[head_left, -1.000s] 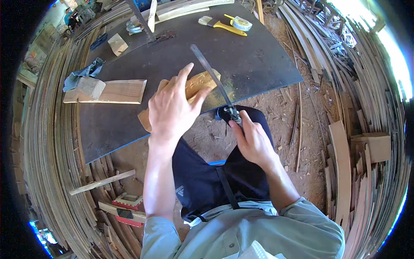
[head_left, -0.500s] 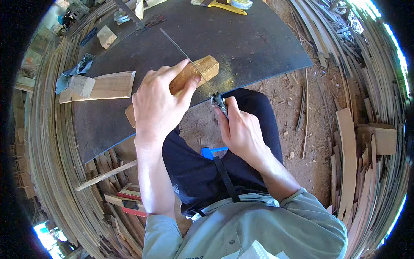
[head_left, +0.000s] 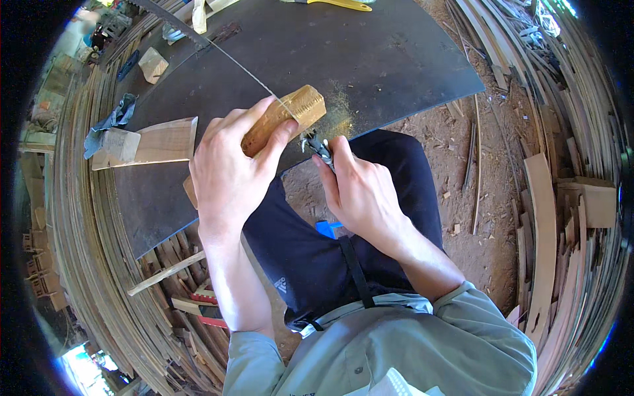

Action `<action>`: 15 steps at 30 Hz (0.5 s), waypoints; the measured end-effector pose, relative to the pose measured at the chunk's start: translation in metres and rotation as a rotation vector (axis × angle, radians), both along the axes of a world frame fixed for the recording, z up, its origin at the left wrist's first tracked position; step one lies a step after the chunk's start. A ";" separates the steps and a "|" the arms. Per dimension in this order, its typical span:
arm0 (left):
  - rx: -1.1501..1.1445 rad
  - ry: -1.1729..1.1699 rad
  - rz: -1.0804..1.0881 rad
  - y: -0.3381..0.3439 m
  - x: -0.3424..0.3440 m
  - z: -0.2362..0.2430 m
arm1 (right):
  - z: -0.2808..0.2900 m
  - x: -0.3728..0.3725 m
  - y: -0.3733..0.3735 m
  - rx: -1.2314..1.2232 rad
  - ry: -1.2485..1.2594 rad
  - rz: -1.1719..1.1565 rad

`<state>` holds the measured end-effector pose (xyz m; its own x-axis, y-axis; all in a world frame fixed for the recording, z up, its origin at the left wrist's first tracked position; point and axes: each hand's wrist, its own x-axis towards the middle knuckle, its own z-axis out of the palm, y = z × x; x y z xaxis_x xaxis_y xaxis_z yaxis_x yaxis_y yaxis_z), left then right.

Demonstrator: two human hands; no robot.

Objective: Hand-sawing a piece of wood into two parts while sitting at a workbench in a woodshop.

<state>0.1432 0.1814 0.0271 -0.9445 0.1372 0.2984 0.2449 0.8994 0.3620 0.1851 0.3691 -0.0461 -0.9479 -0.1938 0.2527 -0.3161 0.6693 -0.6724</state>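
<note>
My left hand (head_left: 228, 168) grips a yellowish wooden block (head_left: 309, 100) over the near edge of the dark tabletop (head_left: 403, 63), thumb and fingers pressed around it. A long thin saw blade (head_left: 254, 78) lies across the block beside my left fingertips, running away toward the upper left. My right hand (head_left: 363, 195) is closed on the saw's dark handle (head_left: 318, 148), just to the right of and below the block. Pale yellow sawdust (head_left: 342, 125) is scattered on the tabletop beside the block.
Left on the table are a board (head_left: 168, 142), a pale block (head_left: 153, 66) and a crumpled blue-grey cloth (head_left: 112, 122). A yellow-handled brush (head_left: 347, 5) is at the far edge. Stacked timber (head_left: 92, 231) flanks me on both sides. A blue object (head_left: 325, 229) shows between my legs.
The saw has moved left and away from me, its blade now edge-on across the block with the handle close against it. Both hands sit further left in the picture; the view has shifted slightly.
</note>
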 end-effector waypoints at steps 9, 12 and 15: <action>-0.002 0.012 -0.007 -0.002 -0.002 -0.004 | -0.002 -0.002 -0.003 0.016 0.051 -0.019; -0.003 0.008 -0.016 -0.001 -0.003 -0.005 | -0.004 -0.002 -0.002 -0.009 0.049 -0.031; 0.001 0.011 0.004 0.000 -0.002 -0.005 | -0.005 -0.001 0.001 -0.046 0.047 -0.003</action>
